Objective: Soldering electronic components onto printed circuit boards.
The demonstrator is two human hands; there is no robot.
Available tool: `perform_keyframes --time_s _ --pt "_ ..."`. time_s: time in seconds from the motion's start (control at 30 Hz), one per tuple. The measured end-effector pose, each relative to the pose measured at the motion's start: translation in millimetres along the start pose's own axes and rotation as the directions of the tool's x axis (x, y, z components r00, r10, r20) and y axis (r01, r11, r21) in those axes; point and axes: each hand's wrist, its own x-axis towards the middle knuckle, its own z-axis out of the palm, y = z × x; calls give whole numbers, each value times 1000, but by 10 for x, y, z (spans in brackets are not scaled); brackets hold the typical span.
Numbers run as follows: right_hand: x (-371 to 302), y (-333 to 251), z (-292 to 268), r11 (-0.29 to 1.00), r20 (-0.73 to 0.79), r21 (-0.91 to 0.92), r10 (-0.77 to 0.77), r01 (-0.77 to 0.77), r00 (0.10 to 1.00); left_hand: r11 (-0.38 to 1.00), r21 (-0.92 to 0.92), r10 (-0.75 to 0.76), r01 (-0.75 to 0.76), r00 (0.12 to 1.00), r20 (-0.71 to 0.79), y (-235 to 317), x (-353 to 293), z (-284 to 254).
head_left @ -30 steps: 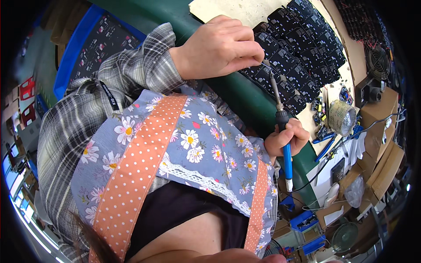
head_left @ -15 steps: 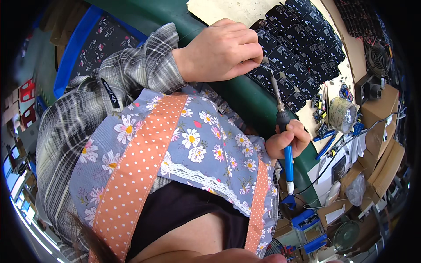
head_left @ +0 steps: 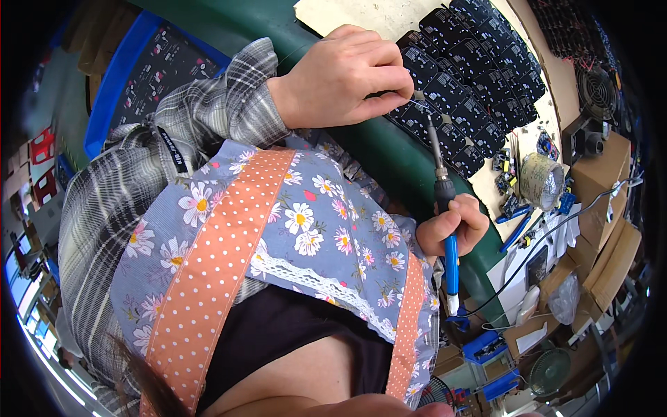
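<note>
My left hand (head_left: 347,78) is closed, pinching a thin strand of solder wire (head_left: 425,105) whose free end reaches over the black circuit boards (head_left: 479,73). The boards lie in close rows, making one dark sheet on the bench. My right hand (head_left: 458,224) is wrapped round a soldering iron (head_left: 451,264) with a blue handle and black collar. Its metal tip points away from me, over the near edge of the boards and close to the wire's end. Whether tip, wire and board touch, I cannot tell.
A roll wrapped in clear film (head_left: 542,182) stands right of the boards, among small components and blue-handled tools (head_left: 515,229). The iron's black cable (head_left: 511,278) runs off to the right past cardboard boxes (head_left: 601,191). A blue tray (head_left: 114,94) holding printed boards is at the left.
Both hands have shifted slightly left, with the iron and the solder wire still in them. The boards have not moved.
</note>
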Motion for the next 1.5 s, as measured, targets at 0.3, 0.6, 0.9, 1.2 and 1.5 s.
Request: perform_keyframes --time_s 0.3,0.6,0.9,1.2,1.5 --pt "72 5 -16 989 3 -93 -114 113 994 1000 -1 5 -5 998 57 55 48 90" --pt "29 27 -38 998 24 -57 -33 35 999 1000 29 10 -12 998 62 83 90 140" --pt "136 -57 -65 966 99 -185 -163 179 982 999 0 46 -46 997 -57 -37 23 -23" --pt "100 -4 -310 890 -321 -455 -188 23 928 999 -38 -29 27 998 -57 -167 -150 -151" --pt "74 116 -611 859 -656 -408 -40 -309 753 984 -87 -162 157 985 -54 -174 -188 -219"
